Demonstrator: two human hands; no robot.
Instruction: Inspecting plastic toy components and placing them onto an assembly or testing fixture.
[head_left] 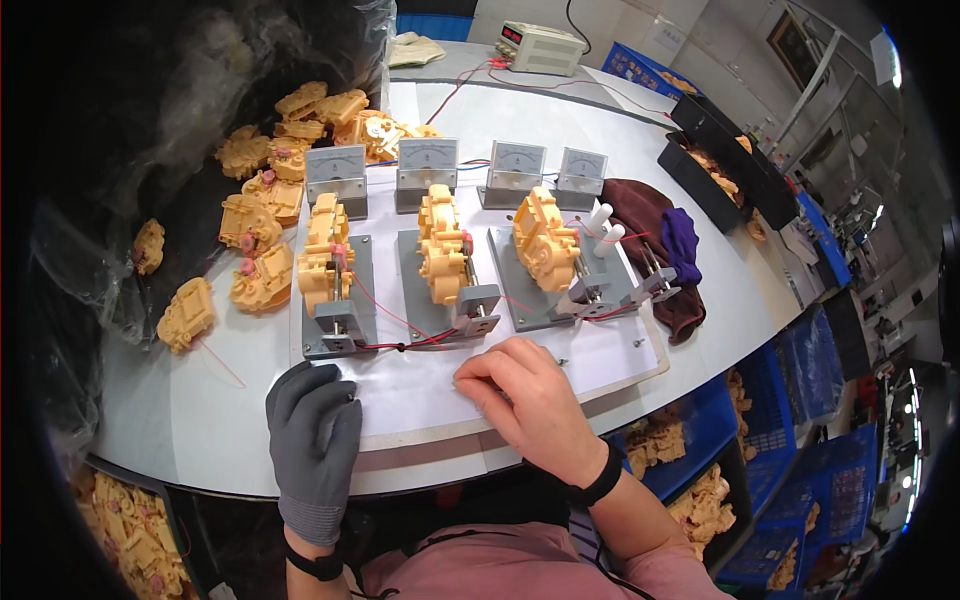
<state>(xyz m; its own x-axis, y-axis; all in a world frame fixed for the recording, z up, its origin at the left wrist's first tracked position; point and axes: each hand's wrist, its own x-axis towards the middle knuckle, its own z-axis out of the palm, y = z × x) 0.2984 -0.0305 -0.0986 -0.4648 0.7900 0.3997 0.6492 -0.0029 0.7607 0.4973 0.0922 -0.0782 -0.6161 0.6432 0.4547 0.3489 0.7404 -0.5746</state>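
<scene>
My left hand [312, 430], in a grey glove, rests at the near left edge of the white board [400, 410]. Its fingers are bent, thumb near the index tip; a tiny dark spot shows there that I cannot make out. My bare right hand [525, 400] is over the board's near middle, with thumb and fingers pressed together; whatever is between them is hidden. Beyond the hands, three grey test fixtures each carry a yellow plastic gearbox: left [325, 250], middle [442, 245] and right [545, 240]. Red and black wires [405, 346] run in front of the fixtures.
Several analog meters [428, 165] stand behind the fixtures. Loose gearboxes [255, 225] are heaped on the left. A brown cloth [640, 215] lies at right, and a power supply [541, 48] stands at the back. Black bins [735, 160] and blue crates [690, 430] hold more parts.
</scene>
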